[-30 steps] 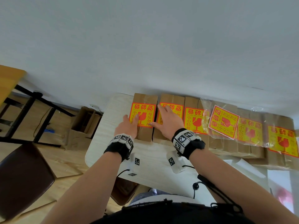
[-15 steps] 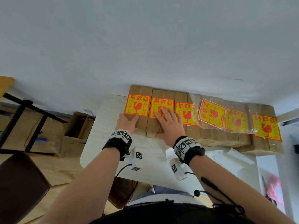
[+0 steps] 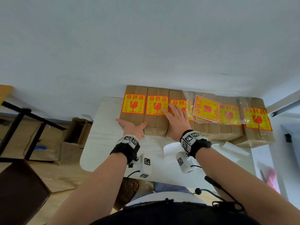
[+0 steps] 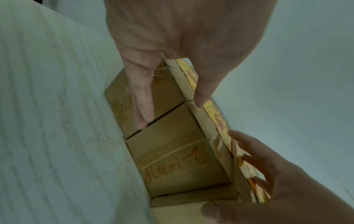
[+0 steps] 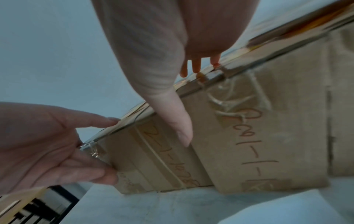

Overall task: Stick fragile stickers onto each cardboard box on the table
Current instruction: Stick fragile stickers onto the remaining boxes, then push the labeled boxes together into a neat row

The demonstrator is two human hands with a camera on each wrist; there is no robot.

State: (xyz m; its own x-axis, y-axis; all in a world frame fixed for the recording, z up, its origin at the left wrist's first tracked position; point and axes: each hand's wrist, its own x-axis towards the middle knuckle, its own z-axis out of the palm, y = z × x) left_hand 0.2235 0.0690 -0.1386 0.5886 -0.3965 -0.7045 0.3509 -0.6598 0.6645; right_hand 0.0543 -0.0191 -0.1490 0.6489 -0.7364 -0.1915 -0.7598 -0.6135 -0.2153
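6 brown rectangular cardboard boxes (image 3: 160, 124) stand in 1 row on the 1 white table (image 3: 103, 143), and 5 yellow-and-red fragile stickers (image 3: 133, 103) show on their tops. Whether the 4th box from the left has one cannot be told. 1 clear plastic bag (image 3: 188, 95) lies across it. 2 bare hands are in view, the left hand (image 3: 131, 127) and the right hand (image 3: 177, 120), along with 1 open cardboard carton (image 3: 76, 132) and 1 dark brown chair (image 3: 19, 192) on the floor.
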